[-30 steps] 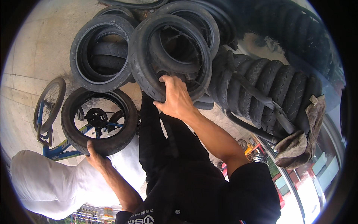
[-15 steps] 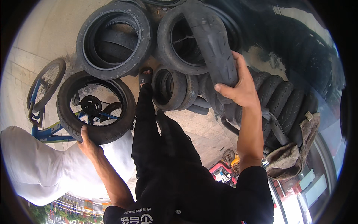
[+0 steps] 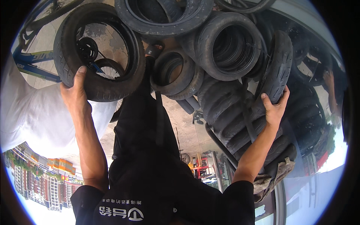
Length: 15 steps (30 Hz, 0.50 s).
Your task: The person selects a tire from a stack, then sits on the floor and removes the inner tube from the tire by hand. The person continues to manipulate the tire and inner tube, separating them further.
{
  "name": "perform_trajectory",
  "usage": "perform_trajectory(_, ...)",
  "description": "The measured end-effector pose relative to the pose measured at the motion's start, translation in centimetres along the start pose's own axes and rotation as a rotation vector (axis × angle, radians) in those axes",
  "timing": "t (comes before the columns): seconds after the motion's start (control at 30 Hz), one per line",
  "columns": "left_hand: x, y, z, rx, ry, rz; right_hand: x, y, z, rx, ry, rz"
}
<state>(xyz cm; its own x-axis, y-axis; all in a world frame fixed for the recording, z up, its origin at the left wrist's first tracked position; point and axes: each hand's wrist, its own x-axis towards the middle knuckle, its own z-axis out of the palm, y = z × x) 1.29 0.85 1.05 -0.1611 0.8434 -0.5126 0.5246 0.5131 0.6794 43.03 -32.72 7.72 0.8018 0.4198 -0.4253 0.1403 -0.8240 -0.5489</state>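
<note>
Now both hands are full: left hand [image 3: 75, 88] grips left tyre [image 3: 112, 91] at its near edge, thumb over the sidewall, other fingers mostly hidden; right hand [image 3: 275, 108] grips the lower end of right tyre [image 3: 281, 67], turned edge-on, thumb and fingers on opposite sides. Right tyre has shifted from across the stack [image 3: 208, 52] to its right, so the stack's opening, between the hands, shows unblocked; neither hand looks free for another pickup. Small tyres [image 3: 157, 71] also sit between the hands; tyre row [image 3: 219, 108] lies left of right hand, cloth [image 3: 277, 174] below it. Bike [image 3: 37, 60] shows beyond left hand, partly behind left tyre.
</note>
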Motion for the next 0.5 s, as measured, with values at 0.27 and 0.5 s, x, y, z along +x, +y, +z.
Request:
perform_trajectory(0.27,-0.2,-0.6,-0.2,0.124,0.026,0.026,1.8,1.4,5.8,-0.197,-0.069,-0.141)
perform_trajectory(0.5,0.1,-1.4,-0.6,0.119,-0.052,0.151,1.9,2.5,8.8,-0.31,-0.048,-0.165)
